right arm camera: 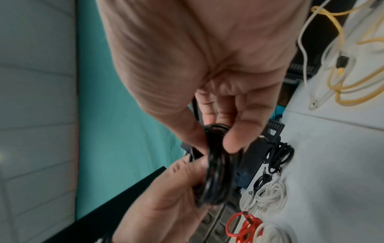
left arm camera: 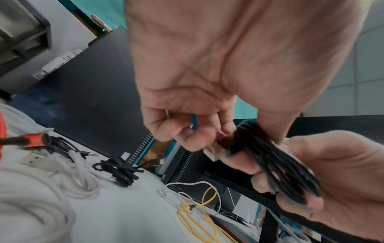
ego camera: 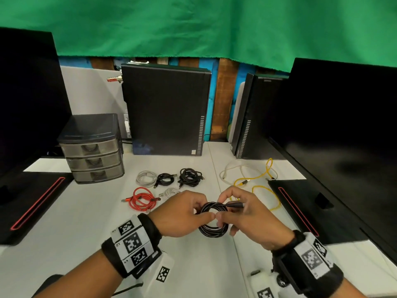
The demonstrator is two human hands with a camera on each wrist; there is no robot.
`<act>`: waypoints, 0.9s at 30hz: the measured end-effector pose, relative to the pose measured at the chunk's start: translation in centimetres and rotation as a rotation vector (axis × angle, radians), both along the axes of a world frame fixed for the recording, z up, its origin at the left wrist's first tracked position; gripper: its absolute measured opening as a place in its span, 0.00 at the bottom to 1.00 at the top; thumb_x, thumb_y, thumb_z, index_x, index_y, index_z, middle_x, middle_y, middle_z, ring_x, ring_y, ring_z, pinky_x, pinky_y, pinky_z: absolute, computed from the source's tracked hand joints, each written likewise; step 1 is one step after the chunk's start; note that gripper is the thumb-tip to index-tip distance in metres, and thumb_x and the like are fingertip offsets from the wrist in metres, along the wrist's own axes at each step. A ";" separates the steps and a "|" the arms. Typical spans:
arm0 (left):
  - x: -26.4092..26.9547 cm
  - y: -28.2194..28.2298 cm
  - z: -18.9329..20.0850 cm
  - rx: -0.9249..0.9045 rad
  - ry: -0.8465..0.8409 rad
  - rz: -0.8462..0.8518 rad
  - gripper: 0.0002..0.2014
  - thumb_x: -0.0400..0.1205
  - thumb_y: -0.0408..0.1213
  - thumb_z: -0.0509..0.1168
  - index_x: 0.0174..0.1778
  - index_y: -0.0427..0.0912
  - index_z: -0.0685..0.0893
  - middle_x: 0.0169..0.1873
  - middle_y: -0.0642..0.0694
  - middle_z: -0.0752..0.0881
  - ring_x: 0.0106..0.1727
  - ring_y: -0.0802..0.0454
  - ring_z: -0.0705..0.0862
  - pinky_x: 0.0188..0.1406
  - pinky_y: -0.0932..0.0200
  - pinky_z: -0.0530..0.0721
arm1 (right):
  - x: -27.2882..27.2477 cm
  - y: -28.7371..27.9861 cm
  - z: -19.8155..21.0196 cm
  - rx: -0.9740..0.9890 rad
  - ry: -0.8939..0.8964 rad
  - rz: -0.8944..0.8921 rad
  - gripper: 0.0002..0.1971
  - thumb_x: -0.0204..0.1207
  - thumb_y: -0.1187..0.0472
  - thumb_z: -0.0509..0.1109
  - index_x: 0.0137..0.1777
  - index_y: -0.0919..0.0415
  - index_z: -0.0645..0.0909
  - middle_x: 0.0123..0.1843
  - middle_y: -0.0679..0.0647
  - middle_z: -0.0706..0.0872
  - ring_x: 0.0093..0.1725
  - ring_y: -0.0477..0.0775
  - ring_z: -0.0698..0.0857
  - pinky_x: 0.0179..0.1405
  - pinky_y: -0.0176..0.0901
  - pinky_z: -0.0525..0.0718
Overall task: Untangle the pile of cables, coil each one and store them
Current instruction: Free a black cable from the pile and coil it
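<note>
A black cable coil (ego camera: 213, 227) hangs above the white table (ego camera: 75, 229) near its front, held between both hands. My left hand (ego camera: 204, 210) pinches its left side between thumb and fingers. On the right side my right hand (ego camera: 223, 208) grips the coil, and the plug end (ego camera: 236, 204) sticks out over its fingers. The left wrist view shows the coil (left arm camera: 276, 164) lying across the right hand's fingers (left arm camera: 290, 185). In the right wrist view the thumb and fingers (right arm camera: 234, 139) clamp the loops (right arm camera: 216, 172).
Coiled cables lie beyond the hands: white (ego camera: 146, 178), two black (ego camera: 165, 179) (ego camera: 190, 177), red (ego camera: 141, 198), another white (ego camera: 170, 192). Loose yellow (ego camera: 257, 183) and white (ego camera: 234, 171) cables sprawl at right. A three-drawer unit (ego camera: 92, 151) stands left, PC towers (ego camera: 165, 110) behind, monitors at both sides.
</note>
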State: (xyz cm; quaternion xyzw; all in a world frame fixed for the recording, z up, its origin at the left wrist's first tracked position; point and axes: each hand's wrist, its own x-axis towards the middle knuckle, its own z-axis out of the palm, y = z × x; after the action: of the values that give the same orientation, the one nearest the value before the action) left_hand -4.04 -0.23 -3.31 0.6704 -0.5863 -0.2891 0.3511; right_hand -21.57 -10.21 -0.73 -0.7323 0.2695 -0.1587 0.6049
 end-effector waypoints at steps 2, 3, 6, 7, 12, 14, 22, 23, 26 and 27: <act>0.6 0.1 0.4 -0.014 0.126 0.041 0.10 0.78 0.45 0.74 0.36 0.45 0.84 0.35 0.49 0.89 0.37 0.58 0.82 0.45 0.55 0.80 | 0.5 0.1 -0.1 -0.040 -0.046 -0.056 0.11 0.76 0.74 0.74 0.52 0.61 0.79 0.36 0.61 0.88 0.36 0.53 0.84 0.31 0.44 0.82; 0.8 0.0 0.6 -0.023 0.235 0.051 0.09 0.75 0.43 0.76 0.34 0.46 0.84 0.36 0.46 0.89 0.39 0.56 0.83 0.47 0.55 0.80 | 0.7 0.2 -0.2 -0.045 -0.084 -0.076 0.11 0.76 0.74 0.74 0.52 0.61 0.79 0.36 0.62 0.89 0.36 0.54 0.84 0.31 0.44 0.82; 1.9 0.0 1.1 0.003 0.410 0.079 0.10 0.72 0.42 0.80 0.34 0.45 0.86 0.34 0.44 0.88 0.38 0.51 0.84 0.41 0.58 0.82 | 1.3 0.5 -0.2 -0.038 -0.205 -0.071 0.15 0.77 0.74 0.74 0.56 0.57 0.78 0.36 0.65 0.90 0.34 0.53 0.84 0.28 0.43 0.82; 2.3 0.0 1.2 0.024 0.408 0.109 0.11 0.73 0.41 0.81 0.34 0.44 0.86 0.33 0.43 0.88 0.36 0.51 0.85 0.38 0.60 0.82 | 1.6 0.7 -0.4 -0.082 -0.225 -0.064 0.17 0.77 0.74 0.74 0.58 0.54 0.78 0.36 0.64 0.90 0.34 0.51 0.85 0.28 0.42 0.83; 3.8 0.0 1.4 0.071 0.328 0.250 0.12 0.74 0.37 0.81 0.31 0.41 0.83 0.30 0.43 0.87 0.33 0.52 0.87 0.32 0.61 0.87 | 3.6 0.9 -2.4 -0.764 -0.171 -0.109 0.15 0.78 0.57 0.74 0.62 0.42 0.83 0.39 0.36 0.89 0.33 0.46 0.85 0.37 0.35 0.84; 4.6 0.2 1.5 0.091 0.347 0.259 0.11 0.73 0.37 0.81 0.37 0.40 0.85 0.35 0.42 0.90 0.36 0.51 0.89 0.36 0.59 0.88 | 4.7 0.6 -3.1 -0.779 -0.190 -0.105 0.13 0.78 0.57 0.73 0.61 0.43 0.86 0.47 0.37 0.91 0.33 0.49 0.86 0.37 0.36 0.85; 8.1 1.1 2.6 -0.010 0.418 0.486 0.18 0.76 0.50 0.77 0.59 0.51 0.86 0.49 0.50 0.92 0.54 0.54 0.90 0.53 0.53 0.87 | 8.8 -4.8 -6.0 0.153 0.075 -0.470 0.11 0.78 0.80 0.67 0.38 0.65 0.82 0.31 0.65 0.83 0.16 0.51 0.77 0.15 0.36 0.78; 8.2 1.2 2.7 -0.015 0.424 0.494 0.16 0.77 0.49 0.77 0.58 0.50 0.86 0.50 0.50 0.92 0.54 0.53 0.90 0.53 0.52 0.88 | 9.3 -5.4 -6.4 0.234 0.067 -0.515 0.12 0.78 0.80 0.66 0.37 0.66 0.80 0.31 0.65 0.83 0.16 0.53 0.78 0.15 0.36 0.79; 8.3 1.4 2.7 -0.008 0.419 0.504 0.13 0.78 0.47 0.76 0.57 0.48 0.88 0.49 0.49 0.93 0.53 0.52 0.91 0.53 0.51 0.88 | 10.7 -6.3 -7.6 0.168 0.177 -0.468 0.09 0.74 0.76 0.74 0.35 0.65 0.83 0.39 0.68 0.89 0.34 0.65 0.91 0.39 0.56 0.93; 8.3 1.3 2.6 -0.003 0.416 0.504 0.13 0.79 0.46 0.75 0.57 0.47 0.88 0.49 0.49 0.93 0.53 0.51 0.91 0.54 0.50 0.88 | 11.1 -6.3 -7.9 0.103 0.231 -0.424 0.07 0.72 0.73 0.76 0.36 0.65 0.84 0.40 0.67 0.91 0.40 0.67 0.92 0.46 0.59 0.93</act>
State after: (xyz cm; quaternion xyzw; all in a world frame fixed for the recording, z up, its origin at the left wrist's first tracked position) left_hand 4.24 1.10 -0.76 0.7203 -0.3180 -0.3231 0.5250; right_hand -10.49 -16.47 -8.59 -0.6409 0.4922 -0.1835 0.5597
